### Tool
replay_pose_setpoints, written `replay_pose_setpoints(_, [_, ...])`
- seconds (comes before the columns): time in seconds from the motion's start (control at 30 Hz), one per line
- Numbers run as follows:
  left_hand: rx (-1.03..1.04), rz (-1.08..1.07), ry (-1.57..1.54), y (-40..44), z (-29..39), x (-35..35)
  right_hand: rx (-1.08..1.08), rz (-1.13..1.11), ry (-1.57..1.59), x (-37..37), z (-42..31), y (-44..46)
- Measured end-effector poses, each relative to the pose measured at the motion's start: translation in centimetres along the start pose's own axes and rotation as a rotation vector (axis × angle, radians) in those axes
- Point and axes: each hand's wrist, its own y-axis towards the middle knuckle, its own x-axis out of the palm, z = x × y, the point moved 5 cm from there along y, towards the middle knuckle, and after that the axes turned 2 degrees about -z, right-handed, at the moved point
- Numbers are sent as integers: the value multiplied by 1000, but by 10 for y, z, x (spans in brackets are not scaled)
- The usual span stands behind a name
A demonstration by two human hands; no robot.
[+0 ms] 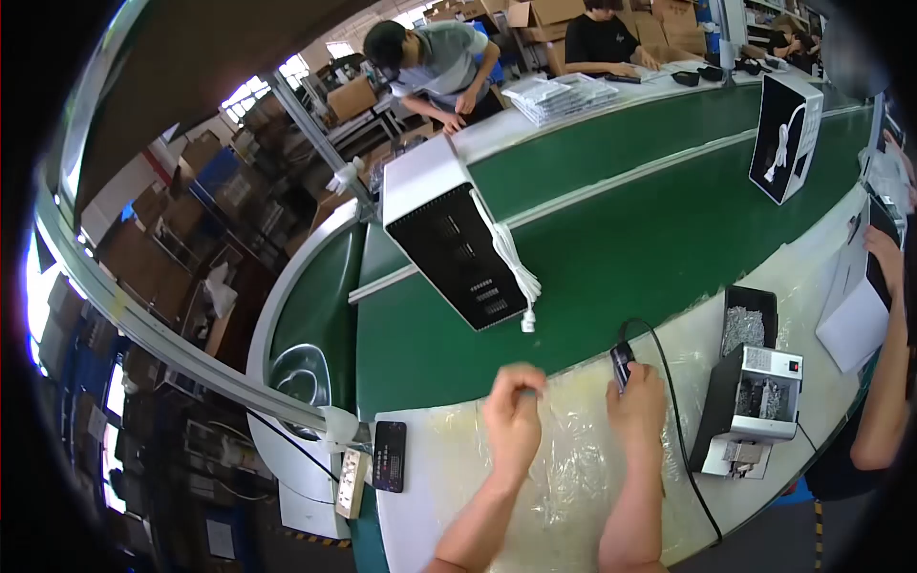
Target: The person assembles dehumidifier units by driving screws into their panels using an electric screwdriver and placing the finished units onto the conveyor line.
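Observation:
My right hand is wrapped round a black corded electric screwdriver above the plastic-covered worktop. My left hand hovers to its left with the fingers curled in; whether something small is between them is hidden. Beyond my hands, a boxy appliance with a white top and a black vented panel stands tilted in view on the green conveyor belt. A bundled white power cord hangs along its edge. Neither hand touches the appliance.
A screw feeder and a black bin of small screws stand at right. The screwdriver's cable runs beside my right arm. A phone and power strip lie at left. A co-worker's hand touches another white appliance.

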Motion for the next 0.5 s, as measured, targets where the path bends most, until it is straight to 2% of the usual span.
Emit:
replay_pose_setpoints(0.03, [237, -41, 246, 24, 30, 11, -1, -23, -127, 0, 2, -1])
replay_pose_setpoints(0.1, [594, -55, 463, 81, 71, 22, 62, -75, -98, -2, 6, 2])
replay_pose_setpoints(0.13, [710, -50, 540, 114, 88, 26, 108, -118, -87, 5, 14, 1])
replay_pose_setpoints(0.23, [750, 27, 909, 221, 103, 30, 152, -157, -78, 4, 18, 0])
replay_pose_setpoints(0.3, [508, 84, 1209, 296, 90, 19, 131, -250, -17, 6, 17, 1])
replay_pose_setpoints(0.37, [140, 50, 1497, 368, 64, -3, 125, -244, -2, 5, 19, 1])
replay_pose_setpoints(0.43, [-209, -47, 1415, 371, 75, 2, 113, -268, 3, 3, 18, 1])
replay_pose_setpoints(0.47, [-196, -231, 1461, 421, 31, -11, 101, -256, 1, 4, 18, 1])
replay_pose_setpoints(0.5, [-390, -371, 1430, 424, 10, -9, 98, -266, 1, 4, 18, 2])
